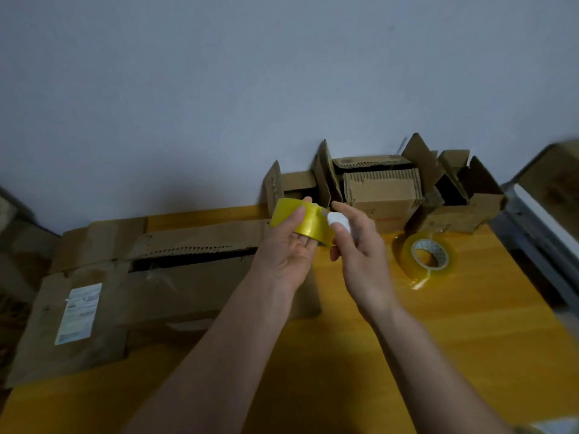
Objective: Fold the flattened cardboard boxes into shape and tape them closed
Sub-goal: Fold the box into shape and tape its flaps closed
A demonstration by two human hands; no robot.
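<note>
Yellow surface [438, 339] below: left hand [288, 249] grips a tape roll [300, 220] — right hand [354, 236] pinches something white [338, 221] at its edge, probably seeking the end.

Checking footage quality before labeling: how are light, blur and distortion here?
Head view: dim, bluish light; the right hand is slightly motion-blurred; glare on the tape roll lying on the table; edges smear and bend from the wide lens.

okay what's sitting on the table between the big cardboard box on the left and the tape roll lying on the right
In the head view, no object rests there: only bare yellow table separates the big box from the lying roll. Both hands hover above it, gripping a second tape roll.
</note>
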